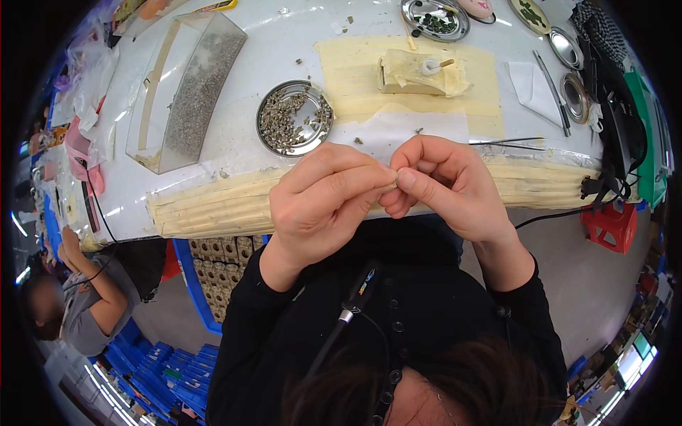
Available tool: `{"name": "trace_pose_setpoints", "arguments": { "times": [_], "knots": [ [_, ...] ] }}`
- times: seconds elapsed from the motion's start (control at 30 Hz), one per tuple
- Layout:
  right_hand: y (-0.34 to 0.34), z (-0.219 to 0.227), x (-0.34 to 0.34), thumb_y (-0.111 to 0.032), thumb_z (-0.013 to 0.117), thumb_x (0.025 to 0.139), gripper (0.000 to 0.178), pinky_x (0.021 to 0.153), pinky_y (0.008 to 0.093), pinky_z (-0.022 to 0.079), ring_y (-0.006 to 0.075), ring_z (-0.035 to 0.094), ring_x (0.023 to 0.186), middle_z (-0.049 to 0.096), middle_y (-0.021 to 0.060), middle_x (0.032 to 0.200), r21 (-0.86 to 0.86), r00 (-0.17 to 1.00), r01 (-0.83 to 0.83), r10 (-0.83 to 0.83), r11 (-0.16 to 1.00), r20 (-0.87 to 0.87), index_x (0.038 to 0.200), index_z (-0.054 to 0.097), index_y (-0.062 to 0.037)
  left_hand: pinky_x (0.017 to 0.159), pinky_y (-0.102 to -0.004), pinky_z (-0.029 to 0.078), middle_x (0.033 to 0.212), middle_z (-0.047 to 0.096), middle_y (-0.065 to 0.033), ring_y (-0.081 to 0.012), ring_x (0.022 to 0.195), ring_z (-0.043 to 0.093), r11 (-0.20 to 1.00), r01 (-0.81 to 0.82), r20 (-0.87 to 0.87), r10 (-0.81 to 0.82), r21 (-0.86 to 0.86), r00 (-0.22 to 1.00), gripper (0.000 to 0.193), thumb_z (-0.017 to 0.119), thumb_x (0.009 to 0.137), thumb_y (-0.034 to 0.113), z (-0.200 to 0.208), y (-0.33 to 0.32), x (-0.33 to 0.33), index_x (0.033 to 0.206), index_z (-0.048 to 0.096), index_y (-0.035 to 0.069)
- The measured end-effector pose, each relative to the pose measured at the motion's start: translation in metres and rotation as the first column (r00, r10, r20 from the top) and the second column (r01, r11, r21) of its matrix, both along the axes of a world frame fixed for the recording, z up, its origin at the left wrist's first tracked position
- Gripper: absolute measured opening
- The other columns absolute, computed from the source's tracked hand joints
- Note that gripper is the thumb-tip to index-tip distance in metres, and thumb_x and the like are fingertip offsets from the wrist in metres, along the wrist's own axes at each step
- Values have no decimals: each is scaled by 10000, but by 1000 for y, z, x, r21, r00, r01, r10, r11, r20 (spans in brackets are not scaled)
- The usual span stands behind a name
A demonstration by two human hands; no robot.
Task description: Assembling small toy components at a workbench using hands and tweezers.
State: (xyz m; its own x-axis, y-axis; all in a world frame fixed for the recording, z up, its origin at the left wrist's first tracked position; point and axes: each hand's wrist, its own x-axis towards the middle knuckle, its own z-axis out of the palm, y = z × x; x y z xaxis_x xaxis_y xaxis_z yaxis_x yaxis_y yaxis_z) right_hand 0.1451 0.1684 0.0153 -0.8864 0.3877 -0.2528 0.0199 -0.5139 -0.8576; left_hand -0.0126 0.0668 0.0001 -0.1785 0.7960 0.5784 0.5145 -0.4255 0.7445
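Note:
Above the table's near edge, my left hand (320, 195) and my right hand (451, 188) meet fingertip to fingertip. Both are closed in a pinch on a tiny pale piece (393, 182), mostly hidden by the fingers; its kind is too small to make out. Just beyond my left hand stands a round metal dish (315, 142) holding many small grey-brown metallic-looking pieces (280, 121). Two similar loose pieces (359, 140) lie on the white paper (391, 126) beyond my fingers. Dark tweezers (508, 143) rest right of my right hand.
A tape-covered block (398, 79) bears a small white cup (429, 67) with a stick. At left stands a clear box (149, 99) of small grey pieces. Yellow padding (213, 211) lines the near edge. A blue crate (186, 273) sits below; a person (103, 305) works at far left.

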Motion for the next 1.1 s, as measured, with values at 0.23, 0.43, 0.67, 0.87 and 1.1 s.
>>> {"name": "trace_pose_setpoints", "arguments": {
  "times": [0.23,0.43,0.67,0.87,1.1],
  "knots": [
    [-2,-2,-1,-126,533,921,158,674,235,519,113,625,740,648,90,809,33,999,40,-39,999,-21,962,558,25,590,-257,489,785,630,-88,-180,691,620,994,-70,62,75,-81,995,207,713,672,-69,5,0,3,859,669,7],
    [-1,2,-2,-126,535,920,156,675,233,513,108,620,739,649,86,809,51,999,38,-36,998,-28,952,564,23,591,-255,489,782,633,-92,-179,681,622,994,-82,57,86,-71,995,202,715,676,-64,7,-1,3,860,664,2],
    [0,3,-3,-113,559,902,141,677,224,509,98,616,756,643,72,807,65,998,56,-54,996,-25,938,567,23,585,-258,486,774,633,-90,-184,666,620,991,-107,40,110,-80,993,207,713,662,-63,6,-1,3,851,661,6],
    [-1,-2,-3,-75,583,878,107,680,218,501,94,613,754,629,55,785,138,998,69,-67,988,-23,919,562,21,565,-281,478,762,618,-82,-205,656,604,978,-199,-153,187,-63,970,219,709,628,-66,12,-4,6,825,648,6],
    [-5,-8,-3,-54,606,855,82,660,200,498,72,611,743,632,44,788,346,988,152,-154,926,-20,890,576,13,557,-291,469,756,593,-80,-218,648,584,969,-245,-296,230,-15,927,227,699,621,-69,12,-3,9,827,633,0]
  ]
}}
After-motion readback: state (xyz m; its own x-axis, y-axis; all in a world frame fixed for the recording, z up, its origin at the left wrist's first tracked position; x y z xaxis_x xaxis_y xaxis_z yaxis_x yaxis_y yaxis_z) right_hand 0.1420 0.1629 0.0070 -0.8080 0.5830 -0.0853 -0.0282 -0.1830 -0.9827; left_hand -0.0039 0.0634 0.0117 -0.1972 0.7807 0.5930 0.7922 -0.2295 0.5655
